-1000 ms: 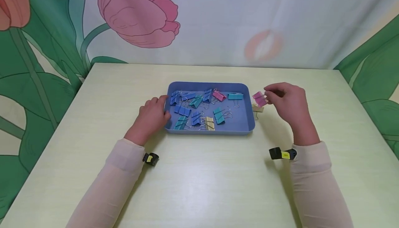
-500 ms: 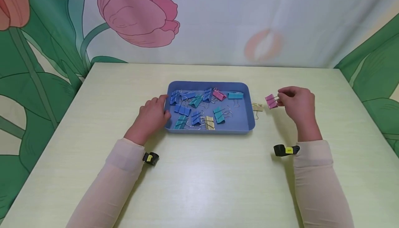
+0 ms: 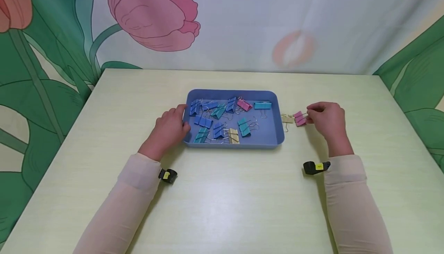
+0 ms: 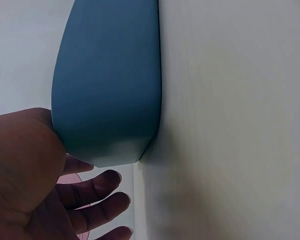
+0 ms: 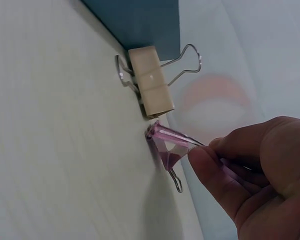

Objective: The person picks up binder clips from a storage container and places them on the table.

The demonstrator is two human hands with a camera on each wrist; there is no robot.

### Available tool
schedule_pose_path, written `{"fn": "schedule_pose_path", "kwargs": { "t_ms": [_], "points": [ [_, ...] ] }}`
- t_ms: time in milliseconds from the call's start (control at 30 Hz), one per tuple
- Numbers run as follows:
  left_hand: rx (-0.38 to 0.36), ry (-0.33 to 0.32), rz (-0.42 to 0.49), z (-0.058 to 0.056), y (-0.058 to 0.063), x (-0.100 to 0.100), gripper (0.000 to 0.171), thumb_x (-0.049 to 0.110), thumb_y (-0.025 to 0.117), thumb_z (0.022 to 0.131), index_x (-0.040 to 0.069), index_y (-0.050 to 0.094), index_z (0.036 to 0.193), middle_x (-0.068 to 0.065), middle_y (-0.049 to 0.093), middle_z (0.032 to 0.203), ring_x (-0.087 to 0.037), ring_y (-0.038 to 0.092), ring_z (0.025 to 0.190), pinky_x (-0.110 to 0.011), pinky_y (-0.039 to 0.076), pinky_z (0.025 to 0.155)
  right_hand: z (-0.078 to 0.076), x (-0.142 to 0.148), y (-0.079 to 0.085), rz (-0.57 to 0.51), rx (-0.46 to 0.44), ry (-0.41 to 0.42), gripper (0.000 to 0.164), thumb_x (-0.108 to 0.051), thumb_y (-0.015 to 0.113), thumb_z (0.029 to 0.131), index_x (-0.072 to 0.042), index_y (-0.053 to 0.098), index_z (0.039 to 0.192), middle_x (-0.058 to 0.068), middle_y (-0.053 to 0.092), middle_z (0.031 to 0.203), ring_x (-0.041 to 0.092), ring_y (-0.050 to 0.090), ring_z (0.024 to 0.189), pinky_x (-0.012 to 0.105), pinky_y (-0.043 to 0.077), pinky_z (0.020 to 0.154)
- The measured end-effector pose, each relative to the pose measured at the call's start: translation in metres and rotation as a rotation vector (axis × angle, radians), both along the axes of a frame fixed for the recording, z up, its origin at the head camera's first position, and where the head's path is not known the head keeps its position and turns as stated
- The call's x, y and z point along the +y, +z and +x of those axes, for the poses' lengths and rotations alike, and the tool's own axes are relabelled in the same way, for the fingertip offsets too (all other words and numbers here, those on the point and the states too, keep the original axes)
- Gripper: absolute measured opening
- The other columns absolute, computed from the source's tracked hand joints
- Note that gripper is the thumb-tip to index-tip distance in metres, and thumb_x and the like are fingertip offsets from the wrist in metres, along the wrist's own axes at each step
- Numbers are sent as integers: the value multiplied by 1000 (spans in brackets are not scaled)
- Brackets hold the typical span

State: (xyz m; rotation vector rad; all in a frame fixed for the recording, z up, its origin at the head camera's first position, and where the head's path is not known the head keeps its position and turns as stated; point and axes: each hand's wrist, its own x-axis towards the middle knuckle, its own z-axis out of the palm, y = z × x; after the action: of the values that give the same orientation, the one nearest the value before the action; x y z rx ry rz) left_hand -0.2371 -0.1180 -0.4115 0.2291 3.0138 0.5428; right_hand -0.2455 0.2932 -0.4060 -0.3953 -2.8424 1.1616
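Observation:
My right hand [image 3: 327,121] pinches one wire handle of a pink binder clip [image 3: 300,118] between thumb and fingertips, right of the tray. In the right wrist view this pink clip [image 5: 166,142] is at the tabletop, its other handle hanging down. Just past it a yellow binder clip [image 5: 151,81] stands against the tray's outer wall, wire handles spread to both sides. At the tray's left end, my left hand [image 3: 169,130] holds the blue tray [image 3: 234,146], thumb over the rim and index finger near the far corner. Its other fingers [image 4: 102,210] extend loosely past the wall.
Inside the tray lie several blue binder clips [image 3: 203,121], several teal ones [image 3: 244,127], a pink one [image 3: 244,105] and a yellow one [image 3: 234,136]. The pale table [image 3: 222,200] ends at a flower-printed curtain [image 3: 243,22] behind.
My right hand first moved right with the pink clip, away from the tray, then came down and slightly left, bringing it beside the yellow clip. The left hand has stayed on the tray.

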Motion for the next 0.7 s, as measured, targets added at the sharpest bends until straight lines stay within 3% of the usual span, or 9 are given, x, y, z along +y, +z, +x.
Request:
{"fn": "schedule_pose_path", "kwargs": {
  "t_ms": [400,700],
  "points": [
    [-11,-5,18,-1,-1,-1,52,20,46,88,7,34,136,-17,54,109,-35,50,101,-53,37,87,-1,0,-4,-6,16,4,27,-18,51,89,-4,64,109,14,65,103,17,68,77,20,49,62],
    [-5,1,10,-1,-1,0,52,21,47,87,7,35,135,-17,55,109,-35,51,102,-54,38,86,2,0,1,77,25,19,28,-22,51,90,-6,64,109,14,65,101,21,65,81,25,48,61]
  ]
}}
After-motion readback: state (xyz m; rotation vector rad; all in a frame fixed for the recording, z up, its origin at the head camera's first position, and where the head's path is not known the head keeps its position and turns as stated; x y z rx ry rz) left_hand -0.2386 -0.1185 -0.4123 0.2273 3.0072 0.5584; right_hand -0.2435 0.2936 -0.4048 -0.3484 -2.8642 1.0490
